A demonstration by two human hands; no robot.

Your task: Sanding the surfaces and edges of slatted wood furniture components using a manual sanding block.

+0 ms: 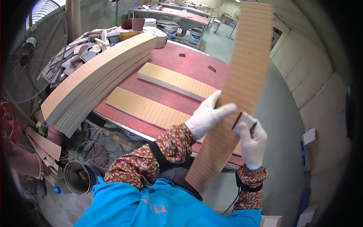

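A long grooved brown board [247, 56] stands tilted in front of me, its lower end close to my body. My left hand [208, 115], in a white glove, grips the board's left edge, with a thumb or finger lying across the face; its other fingers are partly hidden. In my gloved right hand [252, 142] is a small sanding block [241, 120] with dark reddish-brown edges, held against the right part of the board. Two stacks of paler grooved boards, a far one [174, 79] and a near one [147, 109], lie on the table behind it.
The table [124, 81] has a red textured top. A tall stack of curved boards [98, 72] stands along its left side. Two small dark pieces [211, 69] lie near the back. A bucket [77, 178], tangled hoses and a large fan [28, 53] are at the left.
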